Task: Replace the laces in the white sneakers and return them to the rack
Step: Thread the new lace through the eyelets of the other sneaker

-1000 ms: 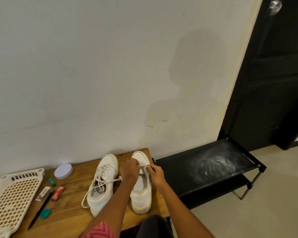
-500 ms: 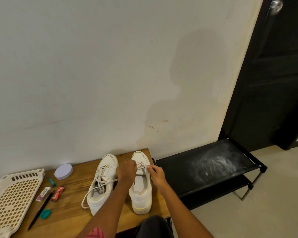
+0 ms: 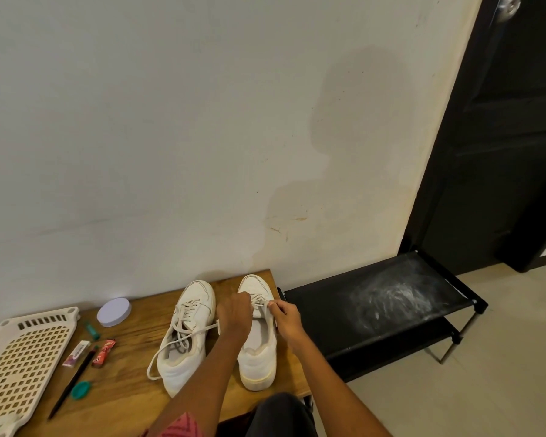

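1. I am looking down at a wooden bench point(image 3: 133, 367) set against a pale wall. Two white sneakers stand on it side by side, toes pointing away from me toward the wall.

2. The left sneaker point(image 3: 185, 335) has a lace crossed through its eyelets. The ends are not tied; one long loose end point(image 3: 158, 357) loops off the near left side of the shoe onto the wood.

3. The right sneaker point(image 3: 256, 339) is the one I am working on. Lace point(image 3: 259, 301) shows only across its far eyelets near the toe; the eyelets closer to me look unlaced, with the tongue and insole showing.

4. My left hand point(image 3: 234, 316) is curled over the left edge of the right sneaker. It seems to hold a lace end, though the fingers hide it.

5. My right hand point(image 3: 285, 320) pinches the lace at the shoe's right edge between thumb and fingertips.

6. My judgement: the left shoe is laced but untied, the right barely begun.

7. The black shoe rack point(image 3: 375, 307) stands low on the floor just right of the bench. Its dusty top shelf holds no shoes, so the return step is not yet done.

8. On the left end of the bench lie a perforated cream tray point(image 3: 19, 364), a round pale lid point(image 3: 113, 311) and small items including a pencil point(image 3: 71, 384).
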A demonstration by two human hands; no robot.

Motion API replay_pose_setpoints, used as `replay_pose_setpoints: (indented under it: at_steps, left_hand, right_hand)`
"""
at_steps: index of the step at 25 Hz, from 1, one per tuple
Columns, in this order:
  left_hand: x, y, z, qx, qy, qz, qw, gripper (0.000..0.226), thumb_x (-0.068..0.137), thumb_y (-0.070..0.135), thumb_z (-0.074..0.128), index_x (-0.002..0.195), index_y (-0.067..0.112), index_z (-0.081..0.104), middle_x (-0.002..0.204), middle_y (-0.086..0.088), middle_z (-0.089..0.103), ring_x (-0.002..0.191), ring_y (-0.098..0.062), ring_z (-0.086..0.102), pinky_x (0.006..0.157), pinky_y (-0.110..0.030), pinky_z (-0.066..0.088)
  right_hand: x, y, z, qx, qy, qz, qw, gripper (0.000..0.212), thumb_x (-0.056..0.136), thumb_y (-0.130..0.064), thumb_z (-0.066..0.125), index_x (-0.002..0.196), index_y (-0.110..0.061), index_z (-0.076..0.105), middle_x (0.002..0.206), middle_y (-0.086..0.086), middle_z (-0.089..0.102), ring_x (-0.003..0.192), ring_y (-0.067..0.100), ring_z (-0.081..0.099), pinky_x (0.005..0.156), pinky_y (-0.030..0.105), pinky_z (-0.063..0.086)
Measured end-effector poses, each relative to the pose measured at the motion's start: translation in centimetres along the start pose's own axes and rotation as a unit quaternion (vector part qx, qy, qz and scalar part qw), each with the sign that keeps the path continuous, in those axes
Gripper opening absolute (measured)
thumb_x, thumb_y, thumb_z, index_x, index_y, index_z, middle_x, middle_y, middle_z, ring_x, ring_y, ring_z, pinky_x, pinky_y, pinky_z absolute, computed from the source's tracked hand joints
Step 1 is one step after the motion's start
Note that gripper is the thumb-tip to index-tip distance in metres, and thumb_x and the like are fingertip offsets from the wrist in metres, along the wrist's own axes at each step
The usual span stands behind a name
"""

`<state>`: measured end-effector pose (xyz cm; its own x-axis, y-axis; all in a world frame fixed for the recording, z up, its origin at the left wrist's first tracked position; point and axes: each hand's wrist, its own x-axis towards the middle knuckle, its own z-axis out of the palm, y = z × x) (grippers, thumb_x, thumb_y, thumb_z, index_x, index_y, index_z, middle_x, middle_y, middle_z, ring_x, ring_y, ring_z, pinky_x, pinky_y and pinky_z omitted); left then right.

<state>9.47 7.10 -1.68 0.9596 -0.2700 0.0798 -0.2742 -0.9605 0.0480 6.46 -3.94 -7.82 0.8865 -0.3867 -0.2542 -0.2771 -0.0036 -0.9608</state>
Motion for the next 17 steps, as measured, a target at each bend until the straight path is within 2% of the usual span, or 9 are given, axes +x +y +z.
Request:
replay_pose_setpoints:
  at_steps: [4,7,10,12,14,17]
  left_hand:
    - [0.0,0.6,0.3,0.008,-0.012,0.022,1.0,0.021,0.098,0.025,0.045,0.105,0.018,0.063,0.1,0.001,0.067,0.086,-0.012,0.063,0.067,-0.019,0.046]
    - [0.0,1.2,0.5,0.013,-0.024,0.041,0.999,0.023,0.099,0.028,0.043,0.11,0.017,0.06,0.104,0.001,0.066,0.089,-0.013,0.064,0.071,-0.019,0.046]
    - [0.0,1.4,0.5,0.007,-0.02,0.053,0.998,0.028,0.099,0.025,0.044,0.125,0.016,0.046,0.112,-0.001,0.064,0.094,-0.015,0.063,0.072,-0.02,0.047]
    - [-0.1,1.5,0.4,0.005,-0.018,0.069,0.997,0.03,0.099,0.018,0.043,0.129,0.018,0.041,0.114,-0.003,0.062,0.092,-0.015,0.062,0.072,-0.02,0.046]
    - [0.1,1.5,0.4,-0.001,-0.018,0.068,0.997,0.027,0.099,0.018,0.043,0.126,0.019,0.046,0.114,-0.001,0.063,0.088,-0.014,0.06,0.07,-0.018,0.043]
    - [0.4,1.5,0.7,-0.01,-0.029,0.053,0.998,0.025,0.099,0.026,0.044,0.121,0.021,0.054,0.114,0.002,0.064,0.094,-0.014,0.062,0.073,-0.016,0.044]
  right_hand:
    - [0.1,0.2,0.0,-0.004,0.001,-0.003,1.0,0.022,0.097,-0.022,0.05,0.107,-0.01,0.065,0.102,0.002,0.063,0.099,0.018,0.06,0.088,0.029,0.053]
    - [0.1,0.2,0.0,-0.002,0.003,-0.007,1.0,0.022,0.097,-0.022,0.05,0.108,-0.01,0.065,0.101,0.003,0.063,0.098,0.018,0.06,0.089,0.029,0.052]
    - [0.2,0.1,0.0,-0.005,0.003,-0.007,1.0,0.023,0.097,-0.021,0.05,0.11,-0.01,0.065,0.107,0.006,0.064,0.1,0.019,0.06,0.091,0.031,0.052]
    - [0.2,0.2,0.1,-0.007,0.001,-0.007,1.0,0.023,0.097,-0.022,0.05,0.11,-0.011,0.065,0.108,0.006,0.064,0.101,0.019,0.06,0.091,0.03,0.052]
    - [0.2,0.2,0.1,-0.011,0.002,-0.006,1.0,0.023,0.097,-0.022,0.05,0.11,-0.012,0.065,0.109,0.006,0.064,0.101,0.019,0.06,0.091,0.03,0.052]
    - [0.3,0.2,0.1,-0.015,0.003,-0.006,1.0,0.023,0.097,-0.022,0.05,0.11,-0.012,0.065,0.109,0.006,0.064,0.102,0.02,0.061,0.092,0.03,0.052]
